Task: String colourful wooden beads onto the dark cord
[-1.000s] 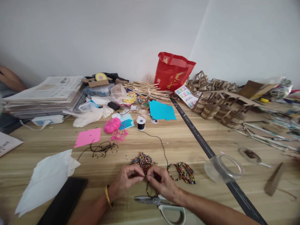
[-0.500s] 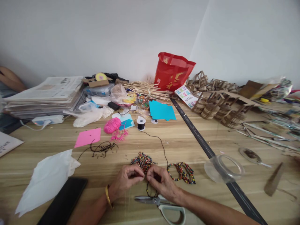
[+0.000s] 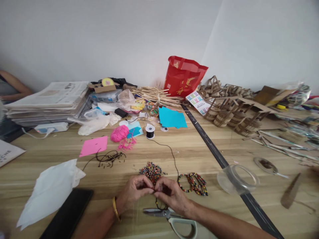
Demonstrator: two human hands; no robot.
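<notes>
My left hand (image 3: pixel 136 190), a gold bangle at its wrist, pinches a small reddish bead, mostly hidden by the fingertips. Against it, the tips of my right hand (image 3: pixel 172 195) are closed on a thin black cord (image 3: pixel 171 151). This cord comes from a spool (image 3: pixel 150 131) and hangs in a short loop below the hand, a yellow bead on it. Just beyond my fingers lies a heap of multicoloured beads (image 3: pixel 151 170). Strung bead bracelets (image 3: pixel 198 183) rest right of my right hand. Scissors (image 3: pixel 171 217) lie partly open beneath my hands.
Left are a black phone-like slab (image 3: pixel 67 212), white tissue (image 3: pixel 50 189), black cord scraps (image 3: pixel 111 158) and pink yarn (image 3: pixel 119 133). Rightward lie a clear tape roll (image 3: pixel 238 179) and small woven baskets (image 3: pixel 223 118). Newspapers (image 3: pixel 47 99) and a red bag (image 3: pixel 183 78) stand behind. Another person's arm (image 3: pixel 16 84) shows far left.
My fingertips have drawn together until they meet, the right hand shifting slightly left. The other person's arm has moved a little rightward at the far left.
</notes>
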